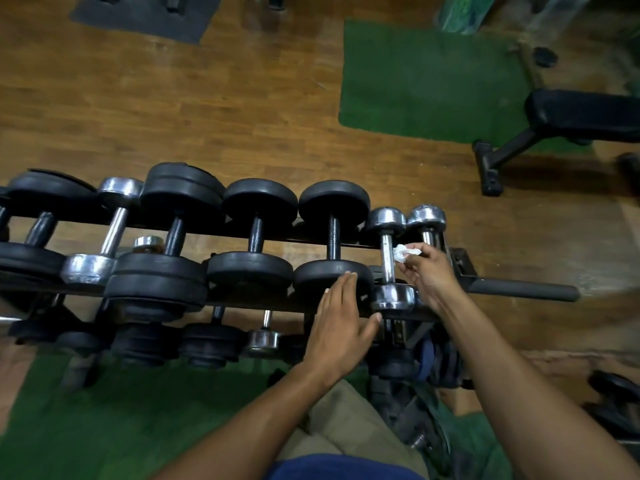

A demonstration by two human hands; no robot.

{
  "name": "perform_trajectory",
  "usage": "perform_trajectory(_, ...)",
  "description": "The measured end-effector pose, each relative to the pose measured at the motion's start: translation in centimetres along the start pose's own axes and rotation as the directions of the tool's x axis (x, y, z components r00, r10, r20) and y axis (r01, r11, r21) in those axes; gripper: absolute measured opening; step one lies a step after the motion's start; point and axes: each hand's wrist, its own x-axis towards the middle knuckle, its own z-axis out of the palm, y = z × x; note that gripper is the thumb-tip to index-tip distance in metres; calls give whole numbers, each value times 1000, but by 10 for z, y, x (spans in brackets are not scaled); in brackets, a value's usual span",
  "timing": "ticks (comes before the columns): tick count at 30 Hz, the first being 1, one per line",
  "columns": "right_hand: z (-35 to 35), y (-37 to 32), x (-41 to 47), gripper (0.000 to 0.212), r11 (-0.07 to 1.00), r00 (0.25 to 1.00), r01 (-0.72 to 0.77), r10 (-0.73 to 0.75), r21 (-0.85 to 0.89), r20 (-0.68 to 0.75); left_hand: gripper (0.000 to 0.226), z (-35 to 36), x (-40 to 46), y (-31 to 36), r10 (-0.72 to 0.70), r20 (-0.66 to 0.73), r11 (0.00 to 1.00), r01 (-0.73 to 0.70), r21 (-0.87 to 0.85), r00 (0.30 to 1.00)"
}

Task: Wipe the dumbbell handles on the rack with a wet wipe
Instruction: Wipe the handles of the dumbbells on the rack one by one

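Note:
A dark two-tier rack (pixel 498 284) holds a row of dumbbells, black plate ones and chrome ones. My right hand (pixel 427 271) pinches a crumpled white wet wipe (pixel 403 252) against the right side of a chrome dumbbell's handle (pixel 387 258), second from the rack's right end. The last chrome dumbbell (pixel 427 220) lies just behind my fingers. My left hand (pixel 341 320) is flat with fingers together, resting on the near plate of the black dumbbell (pixel 332 237) to the left, thumb toward the chrome dumbbell's near head (pixel 393 297).
More black dumbbells (pixel 256 233) fill the top tier leftward, with smaller ones on the lower tier (pixel 211 342). A black bench (pixel 554 119) stands on the wooden floor at the right by a green mat (pixel 429 77). Loose weights (pixel 613 393) lie at my right.

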Motion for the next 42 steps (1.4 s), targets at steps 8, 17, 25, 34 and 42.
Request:
perform_trajectory(8,-29,-3,29,22,880,976,186,-116,-437,183,70,24,10,16,-132,286,989,147,-30,949)
perform_trajectory(17,-19,5,83,36,14,560,821,170,-570,811,89,89,66,28,-563,358,751,642,-156,745)
perform_trajectory(25,-14,-12,123,26,-56,594,804,100,-592,798,108,118,99,46,-733,303,549,792,-266,610)
perform_trajectory(34,-31,-7,120,34,-44,364,931,193,-363,911,108,133,105,38,-786,271,523,832,-186,555)
perform_trajectory(42,-32,4,115,27,-88,266,964,211,-252,941,107,134,103,36,-792,247,537,830,-151,558)
